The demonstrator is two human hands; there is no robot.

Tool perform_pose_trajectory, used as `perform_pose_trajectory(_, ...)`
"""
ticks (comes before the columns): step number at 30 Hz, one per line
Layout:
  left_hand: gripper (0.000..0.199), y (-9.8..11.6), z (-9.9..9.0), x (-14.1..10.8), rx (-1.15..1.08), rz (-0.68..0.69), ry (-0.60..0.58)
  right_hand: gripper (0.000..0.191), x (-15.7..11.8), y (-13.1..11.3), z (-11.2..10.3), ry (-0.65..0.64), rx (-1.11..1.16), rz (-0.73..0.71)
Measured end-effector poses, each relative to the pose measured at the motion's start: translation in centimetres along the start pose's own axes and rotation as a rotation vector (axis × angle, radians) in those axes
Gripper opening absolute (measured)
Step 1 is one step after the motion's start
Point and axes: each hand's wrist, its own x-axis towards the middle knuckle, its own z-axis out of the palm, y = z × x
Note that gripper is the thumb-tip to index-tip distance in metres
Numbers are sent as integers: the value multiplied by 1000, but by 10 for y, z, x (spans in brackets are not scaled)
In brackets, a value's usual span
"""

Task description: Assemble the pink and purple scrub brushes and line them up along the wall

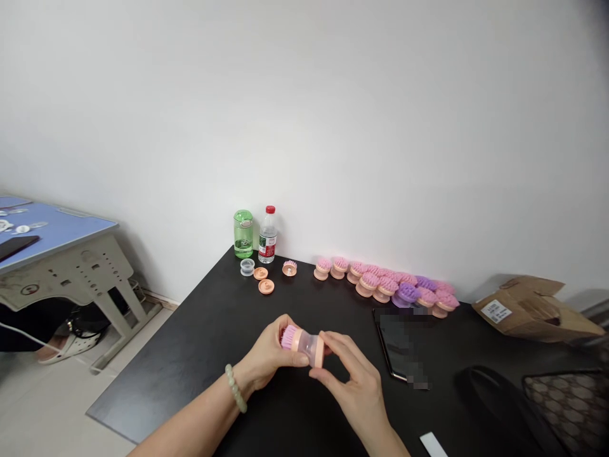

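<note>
A round scrub brush (310, 347) with pink bristles, a clear middle and peach rings lies sideways between both hands, above the black table. My left hand (272, 355) wraps the bristle end, its thumb along the peach ring. The fingers and thumb of my right hand (354, 377) pinch the peach cap at the other end. Beyond them lie two loose peach caps (266, 287), a clear ring-shaped part (247, 267) and a bristled brush head (289, 268) tipped so its underside shows.
Several assembled pink brushes (365, 285) and a few purple ones (406, 295) line the wall. A green bottle (243, 235) and a water bottle (268, 238) stand at the back left. A phone (394, 343), a paper bag (533, 311) and a black bag (504, 406) lie right.
</note>
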Motion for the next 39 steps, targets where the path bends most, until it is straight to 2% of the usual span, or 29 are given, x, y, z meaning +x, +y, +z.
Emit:
perform_pose_trajectory(4, 60, -5, 0, 1, -55, -95, 19, 32, 3, -2, -3, -30, -2, -130)
perform_pose_trajectory(7, 61, -10, -1, 1, -134, -201, -33, 34, 6, -5, -5, -70, 9, -200)
perform_pose_trajectory(9, 59, -12, -1, 2, -173, -222, -52, 32, 7, -7, -7, -82, 5, -204)
perform_pose_trajectory(11, 57, -11, 0, 1, -181, -181, -55, 28, 7, -6, -7, -69, -4, -149)
perform_pose_trajectory(13, 58, -9, 0, 0, -133, -101, -65, 27, 4, -4, -5, -52, 8, -11)
perform_pose_trajectory(15, 61, -6, 0, -1, -31, -3, -81, 27, 1, -1, -2, -109, 72, 223)
perform_pose_trajectory(18, 61, -3, -1, -2, 159, 141, -93, 45, -4, 4, 4, -277, 296, 634)
perform_pose_trajectory(20, 59, -3, -2, -1, 249, 210, -95, 54, -5, 7, 6, -303, 436, 790)
perform_pose_trajectory(22, 58, -4, -4, 0, 299, 228, -76, 58, -6, 9, 6, -237, 461, 791)
perform_pose_trajectory(25, 58, -7, -5, 1, 310, 210, -12, 60, -6, 11, 5, -150, 407, 688)
perform_pose_trajectory(29, 57, -5, -6, 2, 296, 206, 33, 57, -5, 9, 5, -207, 401, 647)
perform_pose_trajectory(36, 56, 0, -5, 2, 282, 187, -44, 41, 0, 5, 4, -339, 601, 710)
perform_pose_trajectory(39, 54, -2, -6, 4, 410, 204, 11, 41, -3, 8, 6, -297, 526, 705)
